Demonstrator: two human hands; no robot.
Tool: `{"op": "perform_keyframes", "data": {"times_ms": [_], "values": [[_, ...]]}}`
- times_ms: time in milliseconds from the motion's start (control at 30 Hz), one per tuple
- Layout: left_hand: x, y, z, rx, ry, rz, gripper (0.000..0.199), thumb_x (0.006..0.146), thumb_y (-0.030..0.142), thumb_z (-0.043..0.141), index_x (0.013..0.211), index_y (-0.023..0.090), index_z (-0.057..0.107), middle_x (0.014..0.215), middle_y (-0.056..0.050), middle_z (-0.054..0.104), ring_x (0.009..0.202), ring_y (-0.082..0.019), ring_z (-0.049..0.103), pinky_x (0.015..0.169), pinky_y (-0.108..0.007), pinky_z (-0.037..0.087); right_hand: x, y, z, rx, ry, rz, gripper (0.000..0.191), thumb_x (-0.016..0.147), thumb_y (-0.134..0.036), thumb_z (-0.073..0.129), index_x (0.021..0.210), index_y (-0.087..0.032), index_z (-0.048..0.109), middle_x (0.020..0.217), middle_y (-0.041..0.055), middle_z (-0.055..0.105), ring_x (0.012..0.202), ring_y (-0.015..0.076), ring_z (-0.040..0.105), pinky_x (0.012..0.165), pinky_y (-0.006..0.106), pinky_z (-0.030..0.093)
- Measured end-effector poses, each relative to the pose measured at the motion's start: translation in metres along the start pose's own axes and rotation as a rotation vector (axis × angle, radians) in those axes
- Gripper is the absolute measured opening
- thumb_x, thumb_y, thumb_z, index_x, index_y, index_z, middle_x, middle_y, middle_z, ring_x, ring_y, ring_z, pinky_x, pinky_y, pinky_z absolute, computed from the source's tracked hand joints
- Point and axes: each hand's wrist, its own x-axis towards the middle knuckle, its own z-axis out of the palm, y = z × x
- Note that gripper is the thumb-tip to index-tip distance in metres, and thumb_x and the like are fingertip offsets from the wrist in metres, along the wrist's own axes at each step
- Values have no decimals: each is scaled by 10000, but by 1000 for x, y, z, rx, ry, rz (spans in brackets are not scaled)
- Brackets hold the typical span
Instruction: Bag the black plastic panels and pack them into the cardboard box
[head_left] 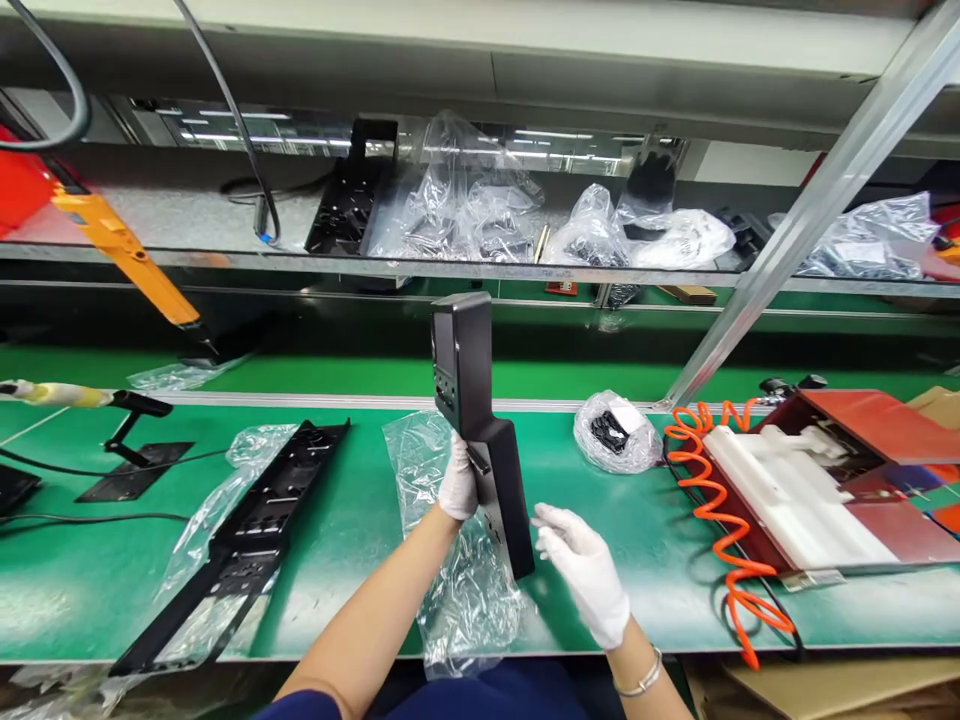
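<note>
A stepped black plastic housing (504, 470) stands nearly upright in front of me, tilted slightly, with a screen-like panel and small buttons on its upper left face. My left hand (459, 482), in a white glove, grips it around the narrow middle; some fingers are hidden behind it. My white-gloved right hand (581, 565) is just right of the housing's lower end, fingers apart and holding nothing. Beneath the housing, a crumpled clear plastic bag (472, 600) lies on the green bench (345, 560). To the left rests a black open-backed shell (251, 535), partly on clear plastic.
An orange electric screwdriver (131, 255) hangs at the upper left. A soldering-iron holder (135, 430) stands below it. At right, a coiled orange air hose (716, 500) runs beside a red and white fixture (802, 495). A bag of small black parts (616, 432) sits nearby; bagged parts line the shelf (465, 262).
</note>
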Motion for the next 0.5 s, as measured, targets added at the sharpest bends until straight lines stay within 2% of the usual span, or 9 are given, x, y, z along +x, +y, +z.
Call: {"op": "perform_keyframes", "data": {"times_ms": [133, 267, 333, 433, 500], "values": [[9, 11, -7, 7, 38, 44, 713, 619, 865, 738, 921, 220, 770, 911, -59, 814, 1034, -325, 762, 972, -467, 606, 7, -9, -22, 23, 138, 36, 464, 817, -568, 759, 1097, -199, 787, 1062, 131, 772, 727, 185, 699, 651, 333, 619], [8, 17, -2, 14, 75, 35, 637, 722, 808, 717, 980, 228, 781, 1008, -53, 820, 1159, -293, 726, 1066, -422, 559, 15, -29, -29, -10, 145, -14, 458, 847, -559, 719, 1121, -196, 769, 1051, 128, 767, 761, 195, 700, 678, 349, 618], [2, 14, 6, 6, 73, -21, 605, 768, 789, 692, 991, 234, 785, 1041, -52, 819, 1205, -287, 706, 1082, -400, 549, 20, -41, -19, -49, 102, -66, 454, 848, -533, 707, 1162, -207, 747, 1126, 130, 750, 857, 211, 715, 757, 368, 622], [-8, 4, 20, -13, 19, -145, 608, 796, 793, 656, 981, 229, 789, 1042, -71, 818, 1219, -324, 697, 1063, -419, 565, 31, -62, 6, -157, 5, -182, 481, 813, -489, 727, 1211, -220, 702, 1254, 122, 698, 1029, 222, 696, 922, 385, 587], [-14, -3, 27, -28, -11, -185, 587, 807, 778, 655, 975, 230, 785, 1039, -72, 818, 1229, -333, 690, 1070, -428, 561, 39, -75, 24, -226, 0, -214, 416, 791, -501, 735, 1087, -211, 697, 1121, 93, 709, 953, 206, 674, 885, 365, 574]]}}
